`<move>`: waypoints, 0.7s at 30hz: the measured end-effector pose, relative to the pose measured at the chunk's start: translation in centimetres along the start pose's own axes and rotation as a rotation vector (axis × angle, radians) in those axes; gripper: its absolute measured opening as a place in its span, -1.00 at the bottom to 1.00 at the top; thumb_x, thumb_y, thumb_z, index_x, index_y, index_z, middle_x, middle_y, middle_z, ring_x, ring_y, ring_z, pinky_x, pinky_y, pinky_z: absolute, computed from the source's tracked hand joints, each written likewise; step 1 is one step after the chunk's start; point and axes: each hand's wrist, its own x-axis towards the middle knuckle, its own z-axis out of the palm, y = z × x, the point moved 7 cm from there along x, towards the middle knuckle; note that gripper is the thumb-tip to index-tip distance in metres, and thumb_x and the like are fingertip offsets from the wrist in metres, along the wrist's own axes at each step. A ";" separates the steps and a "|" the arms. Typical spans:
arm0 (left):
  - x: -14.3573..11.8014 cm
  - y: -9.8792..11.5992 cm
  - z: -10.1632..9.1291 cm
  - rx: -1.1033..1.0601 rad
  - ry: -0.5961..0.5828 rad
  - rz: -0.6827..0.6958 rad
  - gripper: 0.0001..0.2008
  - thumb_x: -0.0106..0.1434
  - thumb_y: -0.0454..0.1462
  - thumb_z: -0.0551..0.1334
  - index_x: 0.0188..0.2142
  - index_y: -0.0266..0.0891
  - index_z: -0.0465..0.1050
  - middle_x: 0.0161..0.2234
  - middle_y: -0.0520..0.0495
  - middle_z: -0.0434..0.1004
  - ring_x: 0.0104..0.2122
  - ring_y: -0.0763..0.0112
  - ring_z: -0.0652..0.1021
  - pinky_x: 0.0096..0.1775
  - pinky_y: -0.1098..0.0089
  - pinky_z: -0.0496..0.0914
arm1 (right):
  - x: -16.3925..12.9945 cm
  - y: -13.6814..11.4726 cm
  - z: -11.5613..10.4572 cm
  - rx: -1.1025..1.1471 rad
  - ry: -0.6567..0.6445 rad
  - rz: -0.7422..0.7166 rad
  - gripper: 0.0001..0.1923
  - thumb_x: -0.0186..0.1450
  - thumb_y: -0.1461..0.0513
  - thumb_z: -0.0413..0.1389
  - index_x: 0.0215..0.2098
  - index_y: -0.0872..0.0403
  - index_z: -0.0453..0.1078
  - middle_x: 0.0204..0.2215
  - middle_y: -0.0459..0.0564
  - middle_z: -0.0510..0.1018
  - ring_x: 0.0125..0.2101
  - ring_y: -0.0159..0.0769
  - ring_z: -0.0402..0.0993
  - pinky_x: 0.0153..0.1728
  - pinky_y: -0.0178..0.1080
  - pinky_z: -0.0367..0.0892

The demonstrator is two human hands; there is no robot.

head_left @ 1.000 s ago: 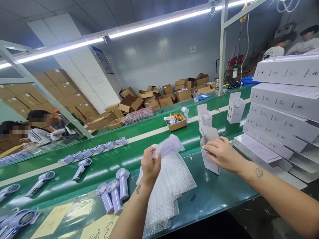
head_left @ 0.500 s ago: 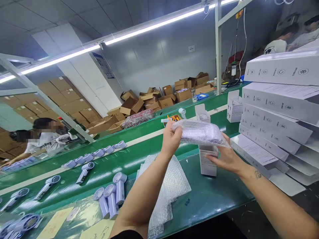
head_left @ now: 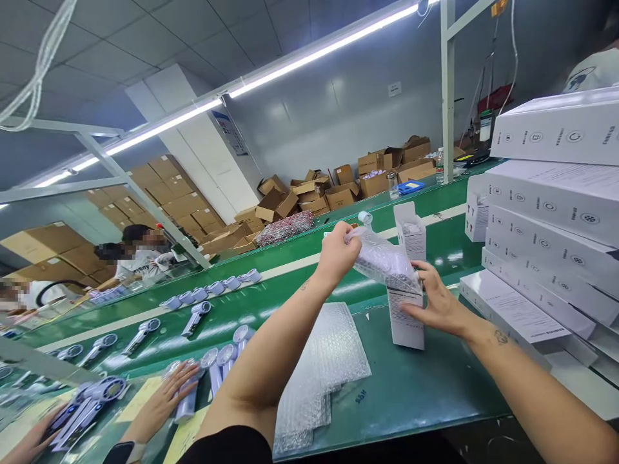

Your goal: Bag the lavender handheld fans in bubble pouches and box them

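My left hand (head_left: 338,252) grips the upper end of a bubble-wrapped purple fan (head_left: 384,263), which tilts down to the right. Its lower end meets the open top of a small upright white box (head_left: 405,320) on the green table. My right hand (head_left: 438,299) rests against the right side of that box, fingers spread around its top and the wrap's lower end. A pile of bubble-wrap bags (head_left: 322,367) lies on the table under my left forearm.
Tall stacks of flat white boxes (head_left: 551,219) fill the right side. Open white boxes (head_left: 411,229) and several purple handheld fans (head_left: 193,316) ride the green conveyor (head_left: 271,283). Another person's hand (head_left: 162,399) reaches fans at lower left. Other workers sit far left; cardboard boxes lie behind.
My left hand lifted the wrapped fan off the bag pile and carried it right over the white box, then tilted it down into the opening. Another person's hand appeared at lower left.
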 end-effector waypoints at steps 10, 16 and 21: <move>-4.8 7.4 4.8 0.527 -0.418 0.795 -0.91 0.19 -0.35 0.07 -0.30 -0.22 0.30 -0.45 -0.09 0.42 -0.39 0.30 0.45 -0.26 0.32 0.32 | -0.8 -0.5 1.0 -0.033 0.047 -0.055 -0.29 0.05 0.07 0.26 0.01 -0.06 -0.07 -0.07 0.11 0.24 -0.09 -0.01 0.32 -0.15 0.07 0.35; -5.6 5.7 8.2 0.716 -0.545 0.517 -0.77 0.28 -0.26 0.04 -0.10 -0.31 0.25 -0.27 -0.20 0.41 -0.39 0.26 0.50 -0.38 0.33 0.36 | -1.6 -1.0 1.8 0.041 -0.006 -0.091 -0.35 0.13 0.09 0.21 0.03 -0.03 -0.06 0.01 0.16 0.21 -0.05 -0.06 0.32 -0.14 -0.02 0.37; -10.4 3.2 8.7 0.600 -0.535 0.697 -0.61 0.31 -0.04 0.02 -0.04 -0.27 0.26 -0.17 -0.19 0.40 -0.13 0.17 0.44 -0.10 0.13 0.31 | -2.8 0.2 1.7 0.115 -0.044 0.035 -0.30 0.12 0.08 0.22 0.07 -0.05 -0.09 -0.04 0.10 0.28 -0.14 -0.11 0.40 -0.19 -0.04 0.41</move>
